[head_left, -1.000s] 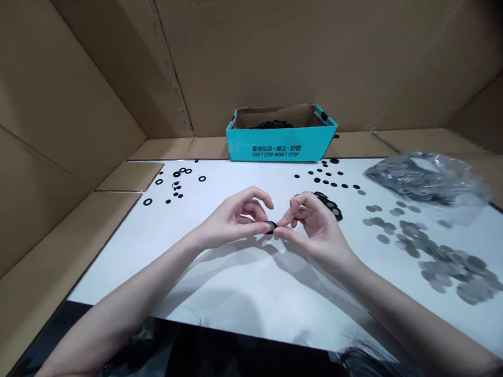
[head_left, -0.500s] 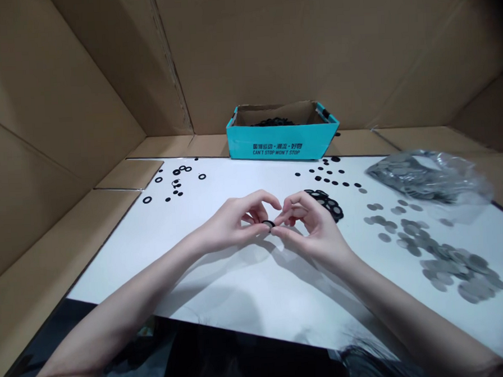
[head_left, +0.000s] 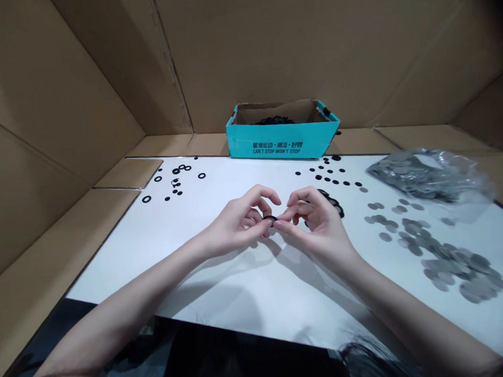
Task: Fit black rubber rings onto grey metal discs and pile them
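Between the fingertips of both hands, a little above the white tabletop (head_left: pixel 186 225), is a small black ring (head_left: pixel 270 217). My left hand (head_left: pixel 242 220) pinches its left side with thumb and fingers, the index finger curled above. On the opposite side my right hand (head_left: pixel 316 219) grips its edge between thumb and fingertips. Whether a disc sits inside the ring is hidden by the thumbs. Just behind my right hand lies a pile of black rings with grey centres (head_left: pixel 334 204), partly covered by that hand.
A turquoise box (head_left: pixel 282 140) with black pieces inside stands at the back. Several black rings (head_left: pixel 146 199) and small black discs lie at the left, more black discs (head_left: pixel 336 182) at the back right. Loose grey discs (head_left: pixel 444 251) and a clear bag of discs (head_left: pixel 419 174) occupy the right.
Both hands stay together around the ring, with small finger shifts. My right thumb has moved in against the ring, and its index finger has lifted away from my left one.
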Tool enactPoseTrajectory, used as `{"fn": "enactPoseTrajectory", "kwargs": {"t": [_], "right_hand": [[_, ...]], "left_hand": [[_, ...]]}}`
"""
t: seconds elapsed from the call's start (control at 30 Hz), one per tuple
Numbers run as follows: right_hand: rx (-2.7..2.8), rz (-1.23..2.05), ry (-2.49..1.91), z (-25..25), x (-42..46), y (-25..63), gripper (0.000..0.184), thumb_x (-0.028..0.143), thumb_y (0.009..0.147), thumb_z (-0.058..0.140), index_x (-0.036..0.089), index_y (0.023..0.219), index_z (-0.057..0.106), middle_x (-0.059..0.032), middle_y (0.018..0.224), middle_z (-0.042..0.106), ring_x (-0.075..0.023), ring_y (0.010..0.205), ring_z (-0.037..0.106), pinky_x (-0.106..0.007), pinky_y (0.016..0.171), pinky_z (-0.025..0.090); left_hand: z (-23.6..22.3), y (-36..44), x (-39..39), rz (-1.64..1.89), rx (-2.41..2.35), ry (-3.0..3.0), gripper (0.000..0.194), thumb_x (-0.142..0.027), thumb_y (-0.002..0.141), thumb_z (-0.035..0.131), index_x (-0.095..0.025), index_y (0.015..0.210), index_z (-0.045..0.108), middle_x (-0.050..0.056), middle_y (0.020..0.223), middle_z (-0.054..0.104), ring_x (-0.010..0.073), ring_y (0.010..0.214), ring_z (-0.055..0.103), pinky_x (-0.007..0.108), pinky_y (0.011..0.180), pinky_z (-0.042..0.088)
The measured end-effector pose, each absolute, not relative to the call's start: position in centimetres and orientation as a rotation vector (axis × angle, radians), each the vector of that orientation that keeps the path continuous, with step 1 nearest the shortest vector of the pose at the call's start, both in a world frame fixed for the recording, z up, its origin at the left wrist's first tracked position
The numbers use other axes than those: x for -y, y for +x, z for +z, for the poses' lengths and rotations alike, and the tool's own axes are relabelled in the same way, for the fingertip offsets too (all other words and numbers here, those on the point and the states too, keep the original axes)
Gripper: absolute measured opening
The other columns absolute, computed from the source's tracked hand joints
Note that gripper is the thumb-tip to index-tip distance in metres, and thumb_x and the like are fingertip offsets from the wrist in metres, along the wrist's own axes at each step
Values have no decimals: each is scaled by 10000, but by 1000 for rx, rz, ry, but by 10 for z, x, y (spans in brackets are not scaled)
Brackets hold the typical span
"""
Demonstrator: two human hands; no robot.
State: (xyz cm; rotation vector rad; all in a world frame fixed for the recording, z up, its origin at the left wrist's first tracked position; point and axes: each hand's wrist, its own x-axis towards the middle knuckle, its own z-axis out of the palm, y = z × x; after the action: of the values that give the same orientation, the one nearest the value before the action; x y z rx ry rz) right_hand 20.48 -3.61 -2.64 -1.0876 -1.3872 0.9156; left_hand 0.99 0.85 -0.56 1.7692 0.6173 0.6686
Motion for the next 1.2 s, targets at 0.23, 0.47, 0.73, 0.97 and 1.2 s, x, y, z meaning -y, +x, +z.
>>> {"fn": "enactPoseTrajectory", "kwargs": {"t": [0.23,0.47,0.73,0.97,1.2], "right_hand": [[1349,1051,-1027,-29,35,208,350,248,775,828,269,884,496,53,668,727,-158,654,697,-302,633,462],[1367,1008,-1046,-28,37,208,298,254,785,812,266,880,530,55,674,696,-169,681,725,-304,632,480],[1361,906,-1024,-25,40,205,334,238,769,838,274,842,514,58,674,713,-172,675,733,-325,669,524],[1365,974,-983,-22,41,203,468,405,787,880,275,809,432,59,665,705,-178,635,731,-345,659,547],[1483,864,-1082,-27,42,204,350,277,796,825,273,850,479,62,695,659,-185,711,728,-338,691,524]], "left_hand": [[-6,10,-9,712,-620,1643,275,-252,941,674,-237,1135,480,-29,928,554,80,679,670,219,645,583],[-12,16,-7,813,-552,1586,331,-278,940,698,-237,1170,464,-12,908,568,101,807,602,228,748,557],[-11,14,-5,790,-581,1630,298,-291,942,697,-236,1119,464,-13,895,566,104,780,614,227,709,563],[-6,6,-10,658,-535,1743,244,-270,962,663,-234,1115,476,-2,936,586,110,807,663,209,679,573],[2,4,-14,548,-588,1918,254,-205,914,659,-227,1110,499,-6,875,618,127,791,647,224,663,526]]}}
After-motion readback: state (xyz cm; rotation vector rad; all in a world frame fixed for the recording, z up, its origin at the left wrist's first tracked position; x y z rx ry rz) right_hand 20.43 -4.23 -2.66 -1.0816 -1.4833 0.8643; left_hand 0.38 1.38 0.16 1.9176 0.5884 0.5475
